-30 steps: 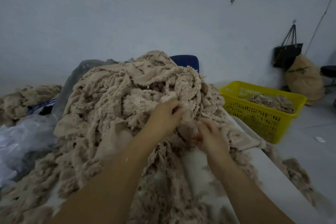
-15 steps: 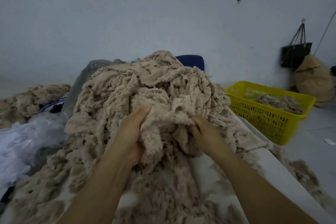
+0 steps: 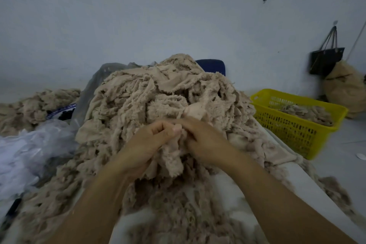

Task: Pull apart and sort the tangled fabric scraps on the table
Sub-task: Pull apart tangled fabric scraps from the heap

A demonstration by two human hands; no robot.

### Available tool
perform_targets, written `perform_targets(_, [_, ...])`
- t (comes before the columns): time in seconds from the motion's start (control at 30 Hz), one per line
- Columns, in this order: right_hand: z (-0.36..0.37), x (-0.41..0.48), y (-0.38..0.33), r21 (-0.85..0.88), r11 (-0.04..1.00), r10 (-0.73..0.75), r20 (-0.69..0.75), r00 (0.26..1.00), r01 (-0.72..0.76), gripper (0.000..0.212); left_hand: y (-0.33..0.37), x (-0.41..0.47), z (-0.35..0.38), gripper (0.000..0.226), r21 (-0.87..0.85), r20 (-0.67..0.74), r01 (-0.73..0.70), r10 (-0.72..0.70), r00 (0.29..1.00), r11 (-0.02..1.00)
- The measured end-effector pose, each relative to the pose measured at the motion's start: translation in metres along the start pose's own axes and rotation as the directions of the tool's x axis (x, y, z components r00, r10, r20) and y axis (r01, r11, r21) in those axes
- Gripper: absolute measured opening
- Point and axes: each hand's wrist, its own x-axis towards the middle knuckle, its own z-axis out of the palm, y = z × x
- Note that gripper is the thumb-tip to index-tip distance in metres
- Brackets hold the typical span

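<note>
- The fingers (image 3: 158, 128) of the left hand (image 3: 148, 142) curl tight, thumb pressed on top, pinching a fuzzy beige clump (image 3: 170, 160) that hangs just below them.
- The right hand (image 3: 206, 140) touches the left, with its fingers tucked into the same clump. They appear to grip it, though the tips are buried in cloth.
- The pile of scraps (image 3: 158, 93) rises just beyond the knuckles, and the clump seems tied into it by strands.
- The step in hand looks like parting this clump. It would go best with both grips set close on either side of the knot and drawn sideways slowly, so the strands slide rather than tighten.
- Soft, frayed cloth will likely stretch and shed fluff, so short tugs should serve better than one long pull.
- The yellow basket (image 3: 297, 136), well to the right of the fingers, holds scraps and seems a likely place for sorted pieces.
</note>
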Motion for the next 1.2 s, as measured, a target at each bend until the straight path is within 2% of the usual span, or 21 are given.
perform_targets(0.03, [0.003, 0.001, 0.004, -0.072, 0.997, -0.020, 0.077, 0.997, 0.026, 0.032, 0.001, -0.002, -0.003, 0.035, 0.036, 0.002, -0.001, 0.001, 1.000, 0.999])
perform_targets(0.1, [0.006, -0.002, 0.025, -0.219, 0.976, 0.024, 0.017, 1.000, -0.020, 0.018, 0.003, -0.008, -0.014, 0.035, -0.006, 0.017, -0.027, 0.028, 0.999, 1.000])
perform_targets(0.17, [-0.002, -0.016, 0.055, -0.210, 0.940, 0.250, -0.119, 0.961, -0.270, 0.020, 0.006, -0.013, -0.028, 0.029, -0.199, 0.002, -0.083, 0.085, 0.996, 0.977])
perform_targets(0.23, [-0.011, -0.035, 0.077, -0.173, 0.838, 0.482, -0.210, 0.850, -0.518, 0.025, 0.008, -0.013, -0.039, 0.024, -0.321, -0.067, -0.128, 0.112, 0.991, 0.938])
perform_targets(0.27, [-0.014, -0.039, 0.080, -0.184, 0.803, 0.524, -0.233, 0.819, -0.567, 0.028, 0.009, -0.011, -0.041, 0.022, -0.330, -0.091, -0.128, 0.104, 0.990, 0.935])
perform_targets(0.33, [-0.013, -0.036, 0.066, -0.177, 0.846, 0.443, -0.292, 0.848, -0.503, 0.029, 0.008, -0.006, -0.036, 0.019, -0.317, -0.101, -0.091, 0.062, 0.993, 0.944])
perform_targets(0.4, [-0.009, -0.024, 0.027, -0.019, 0.955, 0.271, -0.341, 0.900, -0.294, 0.028, 0.004, -0.001, -0.027, 0.022, -0.313, -0.092, -0.062, 0.035, 0.995, 0.948])
perform_targets(0.47, [-0.004, -0.013, -0.008, 0.141, 0.982, 0.162, -0.272, 0.949, -0.128, 0.032, 0.002, 0.002, -0.018, 0.032, -0.315, -0.090, -0.057, 0.030, 0.996, 0.947])
perform_targets(0.5, [0.001, -0.011, -0.016, 0.143, 0.984, 0.131, -0.197, 0.972, -0.104, 0.033, 0.002, 0.003, -0.016, 0.036, -0.326, -0.094, -0.060, 0.030, 0.995, 0.944])
perform_targets(0.6, [0.014, -0.012, -0.006, -0.035, 0.990, 0.133, -0.033, 0.991, -0.134, 0.015, 0.003, 0.003, -0.019, 0.033, -0.447, -0.099, -0.113, 0.077, 0.992, 0.887])
perform_targets(0.7, [0.005, -0.027, 0.034, -0.028, 0.921, 0.384, -0.121, 0.916, -0.389, 0.017, 0.002, 0.001, -0.030, 0.027, -0.597, -0.108, -0.171, 0.132, 0.985, 0.784])
perform_targets(0.77, [-0.001, -0.034, 0.045, 0.008, 0.892, 0.445, -0.181, 0.877, -0.451, 0.022, -0.001, 0.002, -0.032, 0.024, -0.588, -0.090, -0.169, 0.144, 0.985, 0.791])
perform_targets(0.83, [0.001, -0.029, 0.038, -0.013, 0.919, 0.381, -0.222, 0.897, -0.394, 0.018, -0.006, 0.007, -0.023, 0.028, -0.503, -0.070, -0.112, 0.088, 0.994, 0.857])
perform_targets(0.9, [0.006, -0.022, 0.023, -0.070, 0.949, 0.287, -0.208, 0.935, -0.307, 0.015, -0.009, 0.016, -0.006, 0.025, -0.357, -0.120, -0.034, -0.010, 0.993, 0.934])
perform_targets(0.97, [0.006, -0.015, 0.011, -0.149, 0.946, 0.257, -0.203, 0.945, -0.289, 0.019, -0.011, 0.025, 0.014, 0.032, 0.001, -0.220, -0.012, 0.012, 0.976, 1.000])
perform_targets(1.03, [0.000, -0.009, 0.008, -0.251, 0.911, 0.284, -0.193, 0.939, -0.327, 0.019, -0.010, 0.029, 0.030, 0.050, 0.394, -0.168, -0.031, 0.106, 0.980, 0.918])
perform_targets(1.07, [-0.003, -0.008, 0.010, -0.288, 0.889, 0.316, -0.176, 0.932, -0.355, 0.023, -0.009, 0.030, 0.033, 0.053, 0.518, -0.113, -0.030, 0.104, 0.988, 0.855])
perform_targets(1.13, [-0.004, -0.011, 0.013, -0.348, 0.880, 0.282, -0.168, 0.945, -0.324, 0.024, -0.010, 0.034, 0.033, 0.047, 0.606, -0.059, -0.036, 0.091, 0.994, 0.795])
perform_targets(1.2, [0.000, -0.016, 0.017, -0.343, 0.911, 0.173, -0.183, 0.968, -0.227, 0.014, -0.009, 0.031, 0.030, 0.041, 0.541, 0.010, -0.082, 0.092, 0.996, 0.837])
